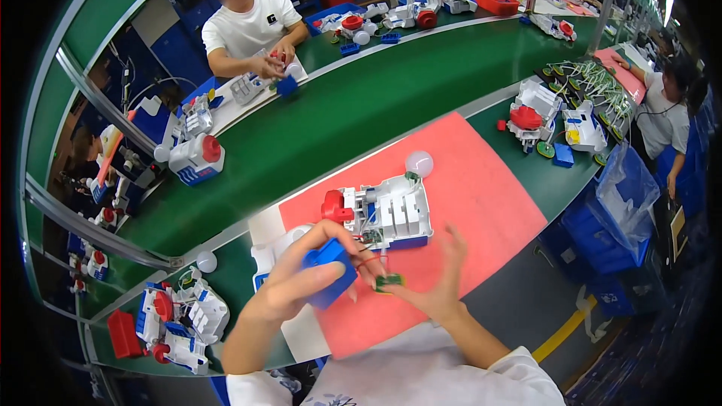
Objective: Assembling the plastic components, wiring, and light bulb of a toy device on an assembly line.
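Note:
My left hand (289, 282) is closed around a blue plastic box (329, 274), thumb across its near face. Just right of the box sits a small green circuit board (389, 283), with the left fingertips close against it. My right hand (436, 286) has its fingers spread apart; its thumb reaches the board's edge. Thin red and white wires run between the board and an opened white plastic housing (402, 214). That housing lies on the pink mat with a red cap part (336, 207) at its left and a round white bulb (419, 164) at its far corner. A white shell (277, 244) is partly hidden behind my left hand.
The pink mat (481, 188) lies on my bench beside a green conveyor belt (338, 124). Opened housings (184, 323) and a red bin (126, 334) are at left; more parts (530, 116) are at right. Blue crates (613, 218) stand beyond the bench. A person (252, 26) works opposite.

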`<state>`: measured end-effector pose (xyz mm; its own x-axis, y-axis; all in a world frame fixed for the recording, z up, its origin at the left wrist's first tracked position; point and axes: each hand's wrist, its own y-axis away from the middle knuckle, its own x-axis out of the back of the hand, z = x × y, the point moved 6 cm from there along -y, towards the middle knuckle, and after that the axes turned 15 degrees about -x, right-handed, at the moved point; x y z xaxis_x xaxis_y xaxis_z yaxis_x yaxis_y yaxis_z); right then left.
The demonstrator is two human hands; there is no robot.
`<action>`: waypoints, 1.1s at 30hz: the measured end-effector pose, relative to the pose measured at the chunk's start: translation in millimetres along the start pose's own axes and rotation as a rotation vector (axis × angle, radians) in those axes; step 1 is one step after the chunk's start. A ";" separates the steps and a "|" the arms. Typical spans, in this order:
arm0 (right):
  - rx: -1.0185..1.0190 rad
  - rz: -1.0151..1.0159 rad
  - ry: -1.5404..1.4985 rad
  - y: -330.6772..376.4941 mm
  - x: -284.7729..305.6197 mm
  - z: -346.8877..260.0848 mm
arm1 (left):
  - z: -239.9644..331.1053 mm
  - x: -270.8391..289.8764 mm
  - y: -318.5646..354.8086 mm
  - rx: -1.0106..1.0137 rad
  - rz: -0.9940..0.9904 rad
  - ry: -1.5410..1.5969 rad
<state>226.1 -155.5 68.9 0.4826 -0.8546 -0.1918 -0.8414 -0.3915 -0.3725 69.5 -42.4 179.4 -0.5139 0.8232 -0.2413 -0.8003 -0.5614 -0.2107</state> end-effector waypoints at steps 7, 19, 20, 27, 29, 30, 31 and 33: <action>-0.253 -1.005 0.075 28.1 -73.5 13.7 | -0.5 25.2 21.0 -0.224 0.043 0.087; -0.876 -0.698 -0.805 41.1 -94.4 48.4 | -2.7 0.6 -65.0 0.098 -0.164 -0.092; -0.906 -0.618 -0.828 36.0 -93.8 47.4 | -10.4 -4.7 -80.9 0.158 -0.111 -0.018; -0.940 -0.559 -0.864 6.7 -62.9 45.8 | -85.4 -80.9 -168.8 0.425 -0.372 -0.236; -0.962 -0.598 -0.801 3.7 -49.5 50.6 | -101.0 -82.0 -177.1 0.437 -0.536 -0.417; -0.985 -0.650 -0.740 3.1 -43.7 52.7 | -106.9 -73.7 -178.2 0.432 -0.563 -0.586; -1.049 -0.614 -0.703 0.2 -33.4 59.7 | -117.8 -65.0 -181.6 0.424 -0.592 -0.750; -1.034 -0.639 -0.610 -7.6 -19.8 63.4 | -94.2 -51.4 -178.3 -0.205 -0.419 -1.034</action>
<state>238.4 -114.0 18.0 0.6562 -0.2494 -0.7122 -0.0984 -0.9640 0.2469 267.7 7.4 140.1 -0.3025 0.5714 0.7629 -0.9524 -0.1500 -0.2653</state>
